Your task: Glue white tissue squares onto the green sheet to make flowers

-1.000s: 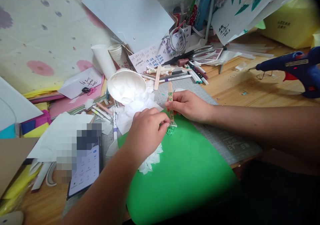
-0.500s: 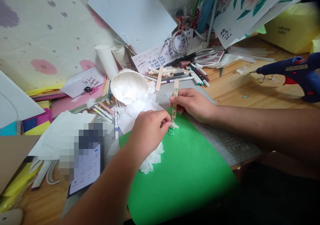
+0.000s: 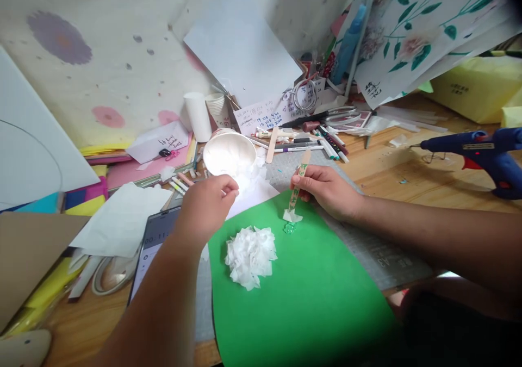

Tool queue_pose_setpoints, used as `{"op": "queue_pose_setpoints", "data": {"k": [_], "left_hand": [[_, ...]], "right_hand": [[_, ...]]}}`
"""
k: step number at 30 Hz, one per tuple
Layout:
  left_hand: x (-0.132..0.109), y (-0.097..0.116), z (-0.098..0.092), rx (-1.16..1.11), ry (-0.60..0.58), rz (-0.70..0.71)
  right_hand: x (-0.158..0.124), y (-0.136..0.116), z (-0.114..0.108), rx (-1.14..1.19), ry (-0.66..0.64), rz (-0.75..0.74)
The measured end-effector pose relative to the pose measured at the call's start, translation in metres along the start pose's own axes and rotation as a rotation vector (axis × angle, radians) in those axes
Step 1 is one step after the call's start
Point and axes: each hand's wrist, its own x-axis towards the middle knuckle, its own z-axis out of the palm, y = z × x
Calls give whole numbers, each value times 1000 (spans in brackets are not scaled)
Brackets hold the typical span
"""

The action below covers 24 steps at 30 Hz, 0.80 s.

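My right hand (image 3: 324,186) grips a craft stick (image 3: 299,179) upright, its upper part patterned with green marks. At the stick's lower end sits a small piece of white tissue paper (image 3: 292,216), just above a clear, shiny ring of glue (image 3: 289,228) on the green sheet (image 3: 318,280). A ruffled cluster of white tissue pieces (image 3: 250,255) is on the sheet, left of the glue. My left hand (image 3: 210,206) hovers left of the sheet's upper edge, thumb and fingers closed; whatever they hold, if anything, does not show. Beyond it a white paper bowl (image 3: 230,152) lies tipped with tissue pieces inside.
A blue glue gun (image 3: 473,152) rests on the right of the table. Several pens (image 3: 332,144), another craft stick (image 3: 272,145) and paper cups (image 3: 197,117) stand or lie at the back. A phone (image 3: 153,234) is partly behind my left forearm, beside a roll of tape (image 3: 108,277).
My left hand has moved left, away from the stick and tissue piece, uncovering the white cluster. My right hand still holds the stick over the glue. The view has shifted.
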Motion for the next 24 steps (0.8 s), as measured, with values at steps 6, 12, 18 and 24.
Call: {"op": "queue_pose_setpoints", "data": {"k": [6,12,18,24], "left_hand": [[2,-15,11,57,-56,52],[7,3,25,77,-37,143],[18,28,32,137,-60,245],[19,30,33,125,-4,227]], "right_hand": [[0,3,-1,-40,5,15],[0,1,-1,-34,2,26],[1,2,-1,-13,-8,23],[2,4,-1,9,-31,10]]}}
